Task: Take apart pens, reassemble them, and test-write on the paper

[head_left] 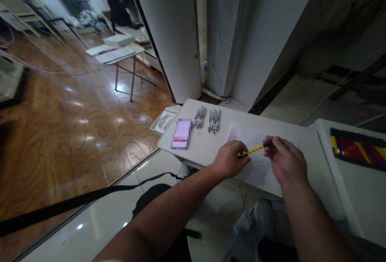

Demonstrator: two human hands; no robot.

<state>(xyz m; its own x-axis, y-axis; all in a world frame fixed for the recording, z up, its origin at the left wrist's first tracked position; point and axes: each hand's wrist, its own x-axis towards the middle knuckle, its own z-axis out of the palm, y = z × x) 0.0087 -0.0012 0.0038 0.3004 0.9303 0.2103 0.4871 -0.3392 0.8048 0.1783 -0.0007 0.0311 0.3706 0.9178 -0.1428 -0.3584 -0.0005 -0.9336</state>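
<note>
A yellow pen (pixel 255 150) with black ends is held level between my two hands, above a sheet of paper. The fingers of my left hand (pixel 230 158) close round its left end. My right hand (pixel 286 159) pinches the black part at its right end. Under my hands the white paper (pixel 237 130) bears faint reddish and grey scribbles; my hands hide part of it. To the left, on the same white table (pixel 199 143), several clear pens lie in two groups, one group (pixel 199 117) beside another group (pixel 214 121).
A blurred-out pink phone-like rectangle (pixel 181 134) lies at the table's left end. On a white surface (pixel 356 189) at right sits a dark pack with yellow, red and blue stripes (pixel 358 148). A power strip (pixel 243 222) with a cable lies on the floor. A folding table (pixel 120 55) stands farther back.
</note>
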